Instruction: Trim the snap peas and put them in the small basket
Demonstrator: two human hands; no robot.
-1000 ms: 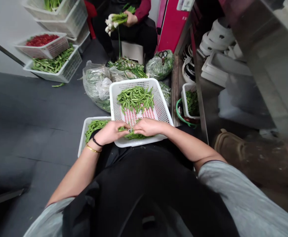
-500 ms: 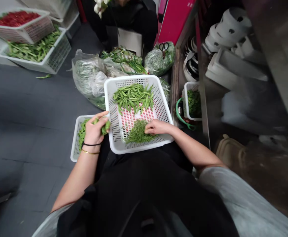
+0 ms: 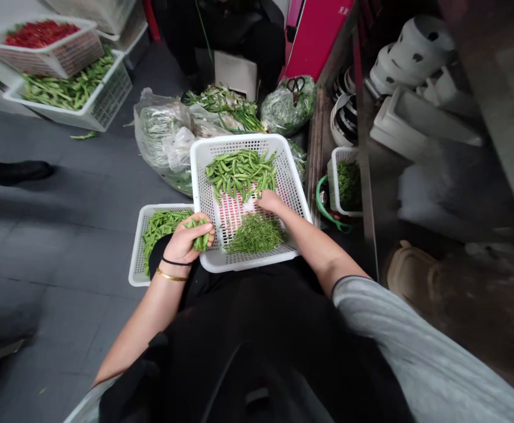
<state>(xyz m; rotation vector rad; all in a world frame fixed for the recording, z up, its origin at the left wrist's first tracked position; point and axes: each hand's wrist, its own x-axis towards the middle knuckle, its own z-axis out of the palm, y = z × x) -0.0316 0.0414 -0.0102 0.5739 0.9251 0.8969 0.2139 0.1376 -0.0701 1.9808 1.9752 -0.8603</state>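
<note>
My left hand (image 3: 186, 244) is closed around a few green bean pods (image 3: 201, 239), just over the near rim of the white plastic basket (image 3: 234, 143) on my lap. My right hand (image 3: 271, 202) reaches into that basket, its fingertips at the edge of a heap of green bean pods (image 3: 240, 173). A pile of thin green trimmings (image 3: 255, 234) lies near the basket's front rim. To my left, a smaller white basket (image 3: 137, 254) holds more pods (image 3: 162, 229).
Stacked baskets of red chillies (image 3: 40, 34) and green beans (image 3: 65, 88) stand at the upper left. Plastic bags of greens (image 3: 162, 132) and scissors (image 3: 296, 85) lie ahead, near a seated person (image 3: 234, 35). A shoe (image 3: 14, 171) shows at the left. Shelves with white containers run along the right.
My right hand has moved off the trimmings and up to the heap of pods. My left hand has shifted right toward the large basket, closed on pods. A shoe has come into view at the left.
</note>
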